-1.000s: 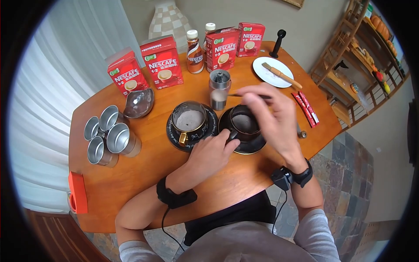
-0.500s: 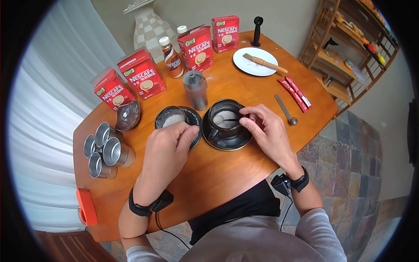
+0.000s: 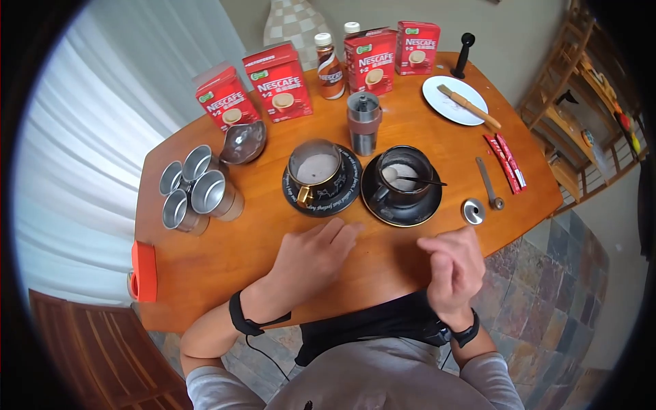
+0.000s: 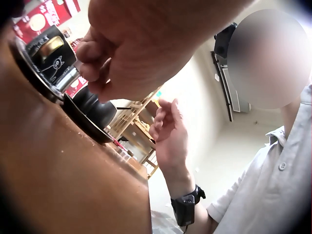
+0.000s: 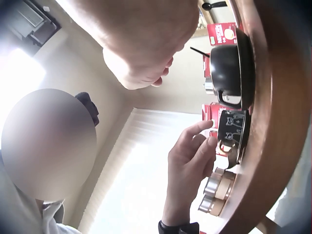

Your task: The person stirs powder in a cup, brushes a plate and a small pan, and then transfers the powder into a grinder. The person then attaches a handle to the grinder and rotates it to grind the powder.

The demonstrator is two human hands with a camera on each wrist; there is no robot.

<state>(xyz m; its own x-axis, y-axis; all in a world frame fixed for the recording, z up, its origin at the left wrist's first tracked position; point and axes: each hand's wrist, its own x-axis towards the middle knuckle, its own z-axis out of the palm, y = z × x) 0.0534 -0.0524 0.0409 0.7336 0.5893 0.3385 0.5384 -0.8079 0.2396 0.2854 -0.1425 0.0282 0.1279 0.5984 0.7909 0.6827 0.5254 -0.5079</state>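
Both hands are bare and hold nothing. The left hand [image 3: 318, 256] hovers over the near part of the table, just below a black cup [image 3: 324, 188] with a gold handle on a lettered saucer [image 3: 294, 201]. Its fingers are loosely bent; one points forward in the right wrist view. To the right, the right hand [image 3: 456, 266] is raised by the table's front edge, fingers loosely curled. A second black cup [image 3: 393, 197] stands on a dark saucer [image 3: 427, 208]. A spoon [image 3: 427, 181] leans in it, its handle out over the rim. Pale powder [image 3: 319, 166] shows in both cups.
A hand grinder [image 3: 364, 130] stands behind the cups. Metal cups [image 3: 212, 195] and a dark bowl [image 3: 244, 143] sit left. Right are a round metal lid [image 3: 473, 211], a measuring spoon [image 3: 486, 179], red sachets [image 3: 506, 164] and a plate [image 3: 437, 102] with a brush [image 3: 465, 106]. Nescafe boxes [image 3: 280, 89] line the back.
The right hand has let go of the spoon, which now rests in the right cup, and has drawn back toward the body. The left hand has moved off the cups toward the near edge.
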